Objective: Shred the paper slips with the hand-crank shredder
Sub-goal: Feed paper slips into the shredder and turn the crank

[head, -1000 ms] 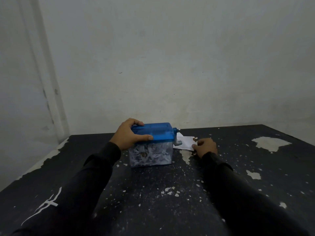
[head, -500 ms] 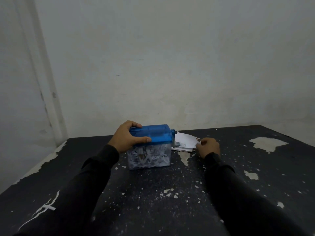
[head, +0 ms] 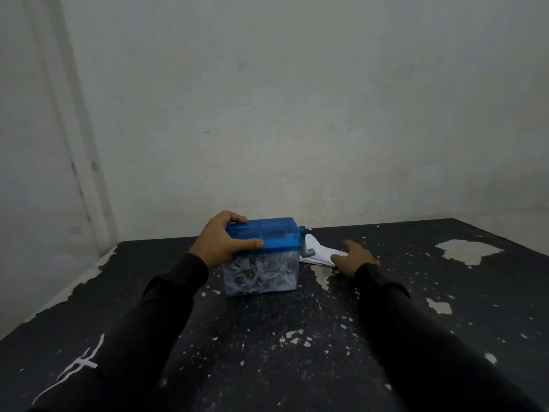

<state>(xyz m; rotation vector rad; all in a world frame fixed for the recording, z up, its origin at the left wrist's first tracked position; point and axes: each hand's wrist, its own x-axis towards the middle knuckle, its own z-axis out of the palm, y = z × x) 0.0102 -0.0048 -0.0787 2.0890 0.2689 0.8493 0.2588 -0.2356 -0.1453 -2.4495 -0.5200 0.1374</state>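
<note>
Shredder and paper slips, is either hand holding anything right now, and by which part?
The left hand grips the shredder by its blue top's left end. The right hand is open over the paper slips, holding nothing.

Shredder left of paper slips

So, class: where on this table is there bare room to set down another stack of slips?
Bare table lies between the sleeves, in front of the shredder, and far right. It is crowded right of the crank, where the paper slips lie under the right hand.
</note>
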